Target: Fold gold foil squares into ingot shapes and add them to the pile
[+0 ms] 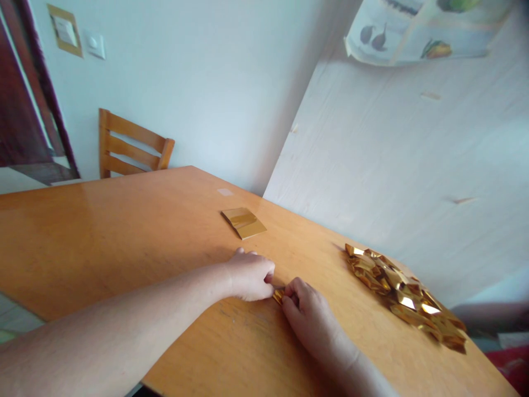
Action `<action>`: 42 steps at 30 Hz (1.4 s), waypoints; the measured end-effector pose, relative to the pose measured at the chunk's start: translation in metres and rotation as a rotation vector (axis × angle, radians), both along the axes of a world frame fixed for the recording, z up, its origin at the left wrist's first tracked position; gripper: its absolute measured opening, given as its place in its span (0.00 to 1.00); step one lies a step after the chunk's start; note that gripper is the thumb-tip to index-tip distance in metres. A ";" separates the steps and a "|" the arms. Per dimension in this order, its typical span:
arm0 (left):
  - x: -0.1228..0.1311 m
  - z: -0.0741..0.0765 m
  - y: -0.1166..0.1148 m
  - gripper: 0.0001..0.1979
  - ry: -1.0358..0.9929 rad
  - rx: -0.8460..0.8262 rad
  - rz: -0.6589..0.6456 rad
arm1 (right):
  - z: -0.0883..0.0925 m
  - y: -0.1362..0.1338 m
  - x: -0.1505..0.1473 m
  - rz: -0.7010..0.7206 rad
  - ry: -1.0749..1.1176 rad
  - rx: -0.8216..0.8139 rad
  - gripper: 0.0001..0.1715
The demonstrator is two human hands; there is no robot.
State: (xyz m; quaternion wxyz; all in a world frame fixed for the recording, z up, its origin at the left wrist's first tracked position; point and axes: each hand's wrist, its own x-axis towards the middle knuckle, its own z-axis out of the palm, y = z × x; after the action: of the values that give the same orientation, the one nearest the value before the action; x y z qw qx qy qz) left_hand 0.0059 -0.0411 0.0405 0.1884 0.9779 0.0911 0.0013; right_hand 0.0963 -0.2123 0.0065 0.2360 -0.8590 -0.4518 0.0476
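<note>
Both hands meet low in the middle of the frame, on the wooden table (124, 231). The left hand (250, 275) comes in from the lower left, its fingers curled tight into a loose fist with the tips pressed down on a small foil piece (278, 296). The right hand (308, 314) comes up from the bottom edge, and its thumb and fingers are closed narrowly on the other end of the same piece. Only a sliver of gold shows between the two hands. The rest is covered by fingers, so its shape cannot be told. It lies flat against the tabletop.

Just above the hands, toward the centre of the frame, lies a small flat stack of gold sheets (243, 222), apart from both hands. To the right, near the table's far edge, is a crinkled gold heap (407, 295) of shiny folded bits, well clear of the right hand.

A wooden chair (128, 146) stands against the pale wall (215, 82) at the upper left, with a switch (95, 44) above it. A poster (413, 33) with pictures of fruit hangs at the upper right.
</note>
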 end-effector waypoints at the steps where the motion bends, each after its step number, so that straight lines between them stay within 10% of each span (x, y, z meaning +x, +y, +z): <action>1: 0.000 0.000 0.000 0.09 -0.003 -0.002 -0.001 | 0.000 0.000 0.000 -0.001 0.002 -0.001 0.07; 42: 0.002 -0.008 -0.004 0.14 -0.046 0.036 0.030 | 0.007 -0.004 0.000 0.121 0.058 0.061 0.09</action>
State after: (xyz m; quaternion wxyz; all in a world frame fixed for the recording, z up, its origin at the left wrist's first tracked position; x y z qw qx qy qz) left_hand 0.0078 -0.0454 0.0328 0.1730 0.9793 0.1014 0.0281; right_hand 0.0960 -0.2165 0.0132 0.2719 -0.8208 -0.4970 0.0729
